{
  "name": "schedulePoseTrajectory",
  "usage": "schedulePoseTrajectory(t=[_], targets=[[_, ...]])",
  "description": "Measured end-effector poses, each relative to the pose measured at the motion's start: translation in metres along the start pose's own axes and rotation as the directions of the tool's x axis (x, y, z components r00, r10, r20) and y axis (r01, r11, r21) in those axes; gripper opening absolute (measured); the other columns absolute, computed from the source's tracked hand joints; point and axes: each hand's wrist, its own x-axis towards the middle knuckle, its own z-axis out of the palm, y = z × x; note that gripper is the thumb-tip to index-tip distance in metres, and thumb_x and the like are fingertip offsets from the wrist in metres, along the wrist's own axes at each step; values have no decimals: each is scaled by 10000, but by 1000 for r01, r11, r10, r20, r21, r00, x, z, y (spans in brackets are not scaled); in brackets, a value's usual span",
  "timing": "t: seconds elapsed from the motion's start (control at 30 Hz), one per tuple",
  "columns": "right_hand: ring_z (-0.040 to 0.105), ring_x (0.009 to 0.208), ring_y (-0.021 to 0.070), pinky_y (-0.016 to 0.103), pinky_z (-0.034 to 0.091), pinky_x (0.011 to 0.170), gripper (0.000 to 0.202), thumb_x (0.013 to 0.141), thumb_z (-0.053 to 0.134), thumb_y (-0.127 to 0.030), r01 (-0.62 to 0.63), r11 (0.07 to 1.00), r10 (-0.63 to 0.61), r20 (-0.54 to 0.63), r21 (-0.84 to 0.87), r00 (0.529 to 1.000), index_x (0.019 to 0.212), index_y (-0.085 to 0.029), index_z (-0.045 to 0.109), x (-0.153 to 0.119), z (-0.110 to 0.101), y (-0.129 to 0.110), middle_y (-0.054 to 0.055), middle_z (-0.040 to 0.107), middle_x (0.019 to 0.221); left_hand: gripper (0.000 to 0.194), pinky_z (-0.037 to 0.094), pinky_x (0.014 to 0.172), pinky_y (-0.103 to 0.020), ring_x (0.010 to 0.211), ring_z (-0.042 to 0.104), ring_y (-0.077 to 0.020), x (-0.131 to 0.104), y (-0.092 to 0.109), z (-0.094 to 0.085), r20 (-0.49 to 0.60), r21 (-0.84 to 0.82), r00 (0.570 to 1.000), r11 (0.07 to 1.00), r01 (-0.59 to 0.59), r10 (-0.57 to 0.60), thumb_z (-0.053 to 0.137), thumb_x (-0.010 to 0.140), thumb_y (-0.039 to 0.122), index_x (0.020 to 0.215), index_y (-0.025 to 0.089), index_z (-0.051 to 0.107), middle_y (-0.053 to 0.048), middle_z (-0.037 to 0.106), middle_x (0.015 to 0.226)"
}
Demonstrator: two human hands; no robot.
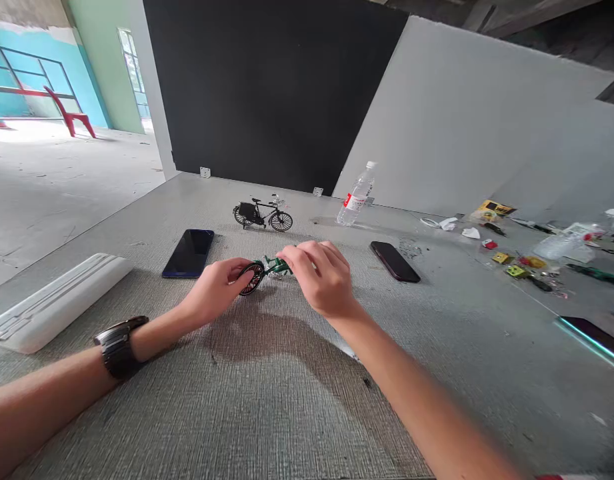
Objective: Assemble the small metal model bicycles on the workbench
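A small green model bicycle [275, 268] is held between both hands, just above or on the grey textured table [267, 400]. My left hand [217, 288] is closed on its black wheel at the left end, thumb against the spokes. Fingers bent, my right hand [321, 275] grips the green frame's right part and hides what lies under the palm. Behind them a black model bicycle [263, 215] stands upright on the table. A dark phone [189, 253] lies left of my hands, and another phone [395, 261] lies to their right.
A white long device [61, 300] lies at the left. Near the back panel a clear bottle [357, 195] stands tilted in view. Small parts, plastic wrappings and yellow pieces [501, 257] are scattered at the right, with a third phone [594, 339] at the right edge.
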Motion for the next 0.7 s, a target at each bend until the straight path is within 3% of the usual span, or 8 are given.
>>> schedulePoseTrajectory(t=[0.07,0.13,0.27,0.37,0.53,0.7], targets=[[628,922,194,344,473,832,117,973,517,-190,11,999,-8,-89,35,996,1030,-246,603,4,4,-3,48,675,942,300,520,706,-300,794,660,-190,0,2,0,19,-7,999,1000,28,-28,513,911,325,1059,133,689,-66,739,904],[615,1043,206,347,476,903,121,974,513,-189,3,997,5,-100,80,995,1067,-222,584,5,8,-5,78,669,1058,296,514,729,-308,813,657,-195,0,5,0,49,4,999,1000,16,-16,497,922,331,1023,137,697,-68,736,910],[626,1016,194,342,484,899,154,990,452,-187,-124,973,109,88,195,990,1087,-206,571,1,13,-9,79,659,1092,268,496,766,-326,829,639,-200,-1,10,2,88,-23,996,1000,14,-12,508,916,333,947,144,696,-63,726,904],[624,964,188,327,487,832,161,997,422,-202,-243,936,186,226,255,956,1055,-201,572,-3,11,-10,71,652,1050,267,494,741,-315,820,631,-192,-4,14,4,120,-148,990,985,93,-76,531,897,331,986,140,695,-68,724,928],[599,766,165,300,451,693,133,979,483,-293,-395,878,281,376,270,883,913,-217,571,-7,-3,-20,21,655,861,288,495,638,-275,808,636,-186,-8,16,8,189,-370,950,878,303,-249,589,866,355,1031,134,672,-79,708,954],[575,797,197,323,421,714,233,902,633,-378,-472,862,362,430,183,827,742,-213,592,-11,-6,-33,21,666,792,242,518,694,-287,844,638,-187,-12,15,12,269,-500,924,781,374,-270,638,842,361,929,137,661,-51,681,891]])
